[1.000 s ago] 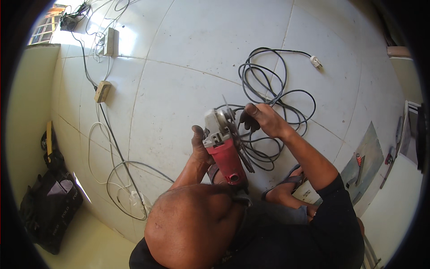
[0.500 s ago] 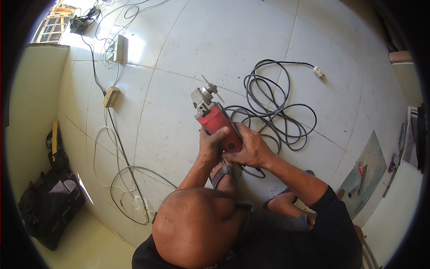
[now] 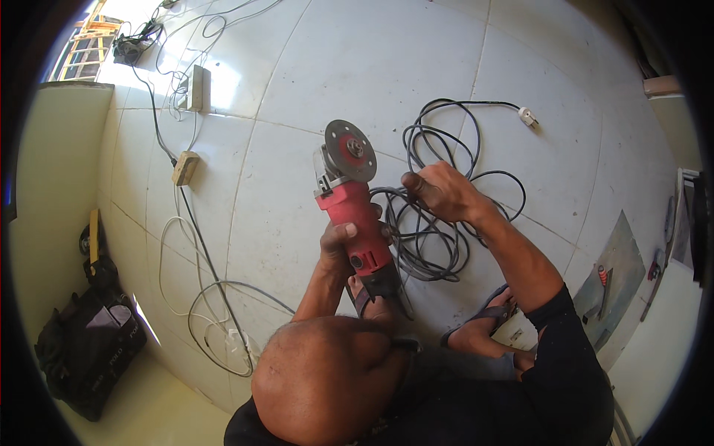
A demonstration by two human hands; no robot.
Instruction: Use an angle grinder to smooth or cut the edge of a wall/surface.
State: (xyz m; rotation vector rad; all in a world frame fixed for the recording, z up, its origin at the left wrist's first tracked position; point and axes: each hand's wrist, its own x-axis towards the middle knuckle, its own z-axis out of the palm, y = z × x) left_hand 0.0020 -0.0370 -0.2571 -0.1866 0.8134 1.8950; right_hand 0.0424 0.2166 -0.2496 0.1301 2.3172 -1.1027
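My left hand [image 3: 336, 241] is wrapped round the red body of an angle grinder [image 3: 358, 223]. The grinder's grey metal head is at the far end, and its dark, holed disc [image 3: 349, 151] with a reddish centre faces up. From its black rear end a cord leads off. To the right of the grinder, apart from it, my right hand [image 3: 446, 192] hovers over the coiled black cable [image 3: 428, 256]. Its fingers are curled under and the thumb points toward the grinder; what lies inside the fingers, if anything, is hidden.
A white plug [image 3: 528, 117] ends the cable on the tiled floor. Extension boxes [image 3: 185, 169] and wires lie at left, a black bag [image 3: 89, 349] at the lower left. At right, a red-handled tool [image 3: 602, 286] rests on a grey sheet [image 3: 621, 260]. My sandalled feet are below.
My right hand has let go of the angle grinder and moved right and away. The grinder has turned in my left hand, so the disc now shows its face instead of its edge.
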